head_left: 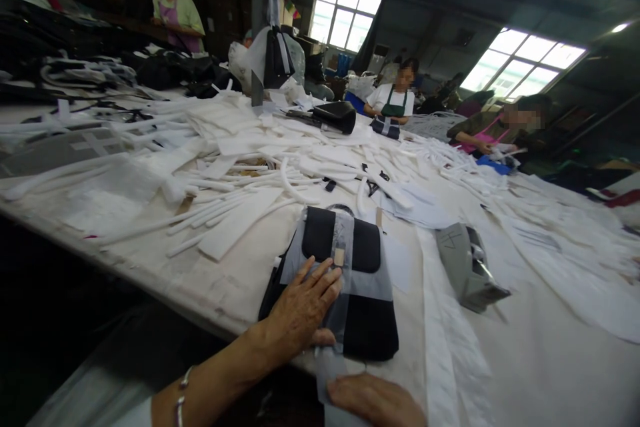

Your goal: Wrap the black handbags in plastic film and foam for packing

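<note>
A black handbag [373,330] with grey panels lies on its back near the table's front edge. Down its middle, over the flap, runs a translucent wrapping strip [345,280]. My left hand [305,303] rests flat on the bag and strip, fingers stretched out, the fingertips near a small beige patch [339,257] on the flap. Lower down, past the table edge, my right hand [375,401] is curled at the strip's hanging end and appears to grip it. Its thumb and underside are hidden.
A grey tape dispenser [467,267] stands right of the bag. White foam strips and sheets [240,220] cover much of the table [220,290] beyond. A black bag [335,117] lies farther back. Co-workers [395,97] handle items at the far side, near a post [257,27].
</note>
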A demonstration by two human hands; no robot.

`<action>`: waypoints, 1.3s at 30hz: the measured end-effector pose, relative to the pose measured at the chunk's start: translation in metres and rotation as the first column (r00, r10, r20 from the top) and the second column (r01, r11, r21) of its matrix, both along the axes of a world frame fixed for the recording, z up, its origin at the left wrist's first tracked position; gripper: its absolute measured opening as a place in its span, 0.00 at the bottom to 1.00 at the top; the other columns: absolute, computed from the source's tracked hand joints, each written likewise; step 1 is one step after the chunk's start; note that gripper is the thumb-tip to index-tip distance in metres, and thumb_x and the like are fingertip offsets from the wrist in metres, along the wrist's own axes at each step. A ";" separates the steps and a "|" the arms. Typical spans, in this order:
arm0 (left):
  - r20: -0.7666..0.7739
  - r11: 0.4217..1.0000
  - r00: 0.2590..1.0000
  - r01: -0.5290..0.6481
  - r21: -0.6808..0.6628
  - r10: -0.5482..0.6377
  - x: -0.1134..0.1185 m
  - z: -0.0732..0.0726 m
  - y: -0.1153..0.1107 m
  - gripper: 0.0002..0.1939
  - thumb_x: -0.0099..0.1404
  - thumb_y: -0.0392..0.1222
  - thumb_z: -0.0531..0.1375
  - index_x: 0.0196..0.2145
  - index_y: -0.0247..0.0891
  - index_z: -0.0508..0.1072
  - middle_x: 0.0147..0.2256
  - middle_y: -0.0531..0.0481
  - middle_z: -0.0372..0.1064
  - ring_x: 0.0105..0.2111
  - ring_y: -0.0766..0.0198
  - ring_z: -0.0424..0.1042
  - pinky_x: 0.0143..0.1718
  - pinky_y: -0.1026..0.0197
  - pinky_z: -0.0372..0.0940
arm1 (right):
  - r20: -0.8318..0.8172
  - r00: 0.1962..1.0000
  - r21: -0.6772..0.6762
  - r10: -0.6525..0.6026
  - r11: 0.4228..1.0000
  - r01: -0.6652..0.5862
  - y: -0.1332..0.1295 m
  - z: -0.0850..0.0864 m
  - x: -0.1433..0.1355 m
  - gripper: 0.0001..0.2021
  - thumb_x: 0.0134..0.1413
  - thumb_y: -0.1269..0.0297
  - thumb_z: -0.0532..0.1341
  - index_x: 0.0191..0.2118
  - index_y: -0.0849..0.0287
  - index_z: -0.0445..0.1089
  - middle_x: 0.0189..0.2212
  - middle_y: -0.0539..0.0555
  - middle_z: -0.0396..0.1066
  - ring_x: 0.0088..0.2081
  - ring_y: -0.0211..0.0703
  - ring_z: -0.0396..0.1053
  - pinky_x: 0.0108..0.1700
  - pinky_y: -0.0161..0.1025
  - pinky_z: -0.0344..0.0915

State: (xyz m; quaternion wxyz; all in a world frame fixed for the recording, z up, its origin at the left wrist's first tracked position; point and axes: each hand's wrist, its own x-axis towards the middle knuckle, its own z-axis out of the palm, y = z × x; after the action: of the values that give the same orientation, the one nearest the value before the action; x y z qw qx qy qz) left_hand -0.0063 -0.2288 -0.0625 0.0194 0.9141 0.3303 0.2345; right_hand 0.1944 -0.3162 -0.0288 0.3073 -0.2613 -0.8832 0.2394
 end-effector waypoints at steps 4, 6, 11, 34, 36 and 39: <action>-0.017 0.995 1.000 -0.025 0.094 0.026 0.001 -0.005 -0.003 0.34 0.59 0.53 0.64 0.58 0.35 0.60 0.59 0.41 0.58 0.63 0.48 0.50 0.64 0.44 0.42 | -0.096 0.962 -0.050 -0.257 0.966 0.253 0.035 0.041 -0.006 0.10 0.59 0.64 0.61 0.46 0.52 0.71 0.34 0.50 0.78 0.33 0.41 0.77 0.36 0.30 0.72; 0.024 0.991 0.999 -0.041 0.125 0.038 0.001 -0.007 -0.006 0.23 0.63 0.41 0.60 0.54 0.36 0.63 0.53 0.45 0.64 0.57 0.54 0.59 0.61 0.49 0.48 | -0.089 0.945 -0.027 -0.314 0.949 0.313 0.061 0.050 -0.008 0.07 0.59 0.67 0.60 0.42 0.53 0.72 0.32 0.50 0.78 0.32 0.40 0.76 0.35 0.31 0.71; 0.089 0.996 0.994 0.050 0.067 -0.056 -0.004 -0.008 -0.016 0.02 0.65 0.33 0.56 0.34 0.37 0.67 0.32 0.52 0.65 0.37 0.62 0.66 0.43 0.58 0.60 | 0.050 0.954 0.200 -0.297 0.938 0.282 0.117 0.037 -0.005 0.12 0.57 0.73 0.55 0.43 0.55 0.73 0.35 0.53 0.76 0.36 0.44 0.72 0.39 0.42 0.66; 0.061 0.955 0.956 -0.291 0.056 0.288 0.011 -0.016 -0.026 0.23 0.64 0.28 0.48 0.57 0.24 0.60 0.24 0.52 0.66 0.22 0.65 0.66 0.29 0.58 0.60 | 0.306 0.766 -0.071 -0.565 0.789 0.610 0.164 0.022 -0.011 0.10 0.48 0.65 0.71 0.24 0.56 0.69 0.25 0.45 0.69 0.32 0.41 0.62 0.39 0.41 0.49; -0.007 0.952 0.960 -0.278 0.127 0.281 0.011 -0.011 -0.026 0.24 0.63 0.26 0.48 0.57 0.27 0.62 0.23 0.53 0.65 0.21 0.65 0.64 0.27 0.58 0.58 | 0.378 0.752 -0.079 -0.540 0.790 0.608 0.169 0.028 -0.013 0.11 0.47 0.63 0.71 0.23 0.56 0.68 0.25 0.46 0.69 0.32 0.41 0.63 0.38 0.40 0.48; -0.033 0.954 0.965 -0.253 0.161 0.262 0.013 0.003 -0.022 0.22 0.65 0.27 0.46 0.54 0.30 0.66 0.26 0.51 0.68 0.25 0.63 0.67 0.29 0.58 0.59 | 0.473 0.725 -0.072 -0.500 0.798 0.598 0.176 0.038 -0.015 0.13 0.47 0.60 0.70 0.22 0.57 0.67 0.24 0.46 0.70 0.31 0.40 0.64 0.36 0.39 0.47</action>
State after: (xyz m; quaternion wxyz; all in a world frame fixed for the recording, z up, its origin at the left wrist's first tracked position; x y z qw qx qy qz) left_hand 0.0063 -0.2509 -0.0596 -0.0916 0.8680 0.4276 0.2353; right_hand 0.1797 -0.1401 0.0088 0.1306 -0.5909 -0.7779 0.1692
